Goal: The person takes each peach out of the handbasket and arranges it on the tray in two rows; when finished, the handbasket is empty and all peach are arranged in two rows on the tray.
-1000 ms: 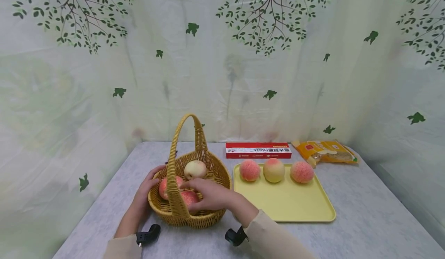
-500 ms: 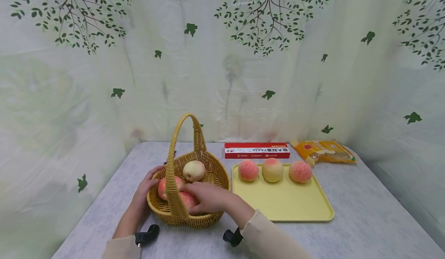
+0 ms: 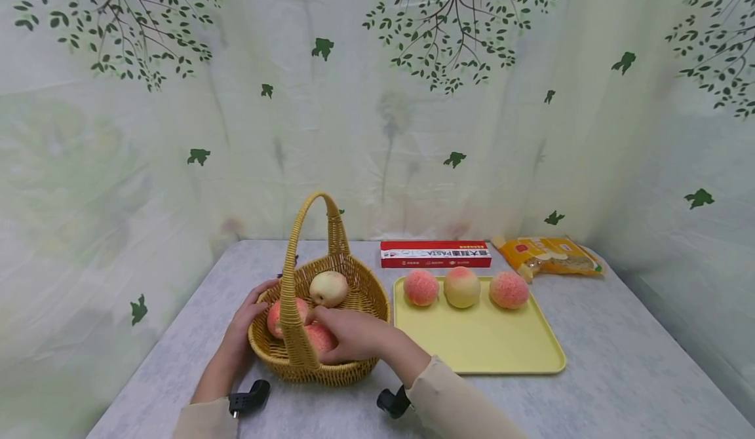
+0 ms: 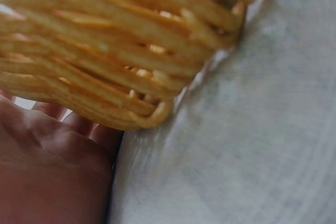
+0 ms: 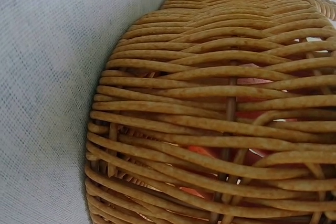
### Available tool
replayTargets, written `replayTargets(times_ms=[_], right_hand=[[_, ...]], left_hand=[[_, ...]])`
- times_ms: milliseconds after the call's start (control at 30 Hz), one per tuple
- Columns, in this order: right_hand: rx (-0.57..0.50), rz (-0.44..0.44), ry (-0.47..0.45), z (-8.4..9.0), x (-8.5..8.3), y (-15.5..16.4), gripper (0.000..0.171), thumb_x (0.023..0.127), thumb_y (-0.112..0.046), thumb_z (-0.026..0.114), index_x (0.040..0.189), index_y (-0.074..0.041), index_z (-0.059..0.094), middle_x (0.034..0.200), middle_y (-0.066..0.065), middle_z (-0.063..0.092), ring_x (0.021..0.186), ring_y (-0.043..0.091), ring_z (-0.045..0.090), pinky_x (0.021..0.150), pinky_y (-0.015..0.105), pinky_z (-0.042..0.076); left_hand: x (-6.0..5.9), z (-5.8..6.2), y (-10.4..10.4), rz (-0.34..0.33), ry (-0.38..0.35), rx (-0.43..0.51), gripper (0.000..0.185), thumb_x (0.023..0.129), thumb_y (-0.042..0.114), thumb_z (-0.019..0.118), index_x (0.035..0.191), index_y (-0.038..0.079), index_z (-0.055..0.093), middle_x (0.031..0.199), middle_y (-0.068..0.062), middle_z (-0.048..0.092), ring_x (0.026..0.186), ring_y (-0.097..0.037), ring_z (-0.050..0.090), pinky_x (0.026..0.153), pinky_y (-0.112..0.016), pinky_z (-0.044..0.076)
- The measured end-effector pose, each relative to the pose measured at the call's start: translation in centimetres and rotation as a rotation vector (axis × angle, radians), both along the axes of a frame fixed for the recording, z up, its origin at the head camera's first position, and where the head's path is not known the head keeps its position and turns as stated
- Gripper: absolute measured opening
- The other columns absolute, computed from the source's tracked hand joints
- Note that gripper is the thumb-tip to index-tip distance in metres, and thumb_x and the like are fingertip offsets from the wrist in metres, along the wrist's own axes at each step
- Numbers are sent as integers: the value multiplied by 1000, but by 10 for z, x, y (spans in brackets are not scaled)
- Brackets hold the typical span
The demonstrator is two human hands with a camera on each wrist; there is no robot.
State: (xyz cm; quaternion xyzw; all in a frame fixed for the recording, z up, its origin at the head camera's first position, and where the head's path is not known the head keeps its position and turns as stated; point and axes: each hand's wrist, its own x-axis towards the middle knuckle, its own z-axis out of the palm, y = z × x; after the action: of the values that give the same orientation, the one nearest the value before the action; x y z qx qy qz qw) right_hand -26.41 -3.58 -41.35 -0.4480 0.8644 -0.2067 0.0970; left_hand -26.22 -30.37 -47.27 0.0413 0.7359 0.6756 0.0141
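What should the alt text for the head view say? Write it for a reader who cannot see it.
A person's right hand grips a peach inside a wicker basket that the left hand steadies. Two more peaches lie in the basket, and three sit in a row on the yellow tray beside it.

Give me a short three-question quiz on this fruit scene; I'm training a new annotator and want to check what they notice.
1. How many peaches lie on the yellow tray?
2. True or false: the left hand rests against the outside of the wicker basket.
3. What does the right hand grip? A) the pasta box B) a peach in the basket C) the yellow packet

Key: 1. Three. 2. True. 3. B.
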Motion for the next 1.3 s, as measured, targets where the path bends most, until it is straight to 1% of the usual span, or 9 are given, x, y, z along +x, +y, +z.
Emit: replayTargets(times_ms=[267,567,800,933,1100,1300], right_hand=[[10,-29,-1,1,1,-1,55,85,-31,76,132,-28,48,114,-11,62,95,0,56,84,20,47],[10,-37,-3,1,2,-1,58,84,-30,77,135,-26,49,121,-9,62,102,0,57,88,20,48],[-19,-62,0,2,3,0,60,81,-30,77,134,-25,49,119,-11,59,100,0,55,87,21,48],[-46,-87,24,1,4,2,66,81,-33,76,139,-24,46,125,-9,57,106,2,55,90,22,48],[-97,-120,47,1,7,3,68,82,-37,75,141,-24,44,134,-6,53,112,5,54,92,24,49],[-128,-146,75,2,12,6,70,84,-40,74,144,-27,40,134,-3,53,112,8,56,92,27,50]], left_hand=[[1,2,0,-1,-13,3,48,104,25,30,152,31,33,152,7,33,128,3,42,97,-11,39],[1,1,1,6,-5,7,48,104,26,30,152,29,33,152,6,35,127,4,44,96,-11,40],[0,0,0,-2,3,16,48,104,26,32,152,28,33,155,3,32,127,4,44,96,-11,41],[0,0,-1,-6,2,19,48,104,26,32,152,29,33,157,4,30,128,6,43,96,-10,40],[0,0,0,-13,3,25,48,104,28,33,152,29,32,156,7,31,128,5,43,97,-11,40],[1,1,1,-9,10,11,47,104,27,33,152,28,33,155,8,32,129,5,42,97,-10,39]])
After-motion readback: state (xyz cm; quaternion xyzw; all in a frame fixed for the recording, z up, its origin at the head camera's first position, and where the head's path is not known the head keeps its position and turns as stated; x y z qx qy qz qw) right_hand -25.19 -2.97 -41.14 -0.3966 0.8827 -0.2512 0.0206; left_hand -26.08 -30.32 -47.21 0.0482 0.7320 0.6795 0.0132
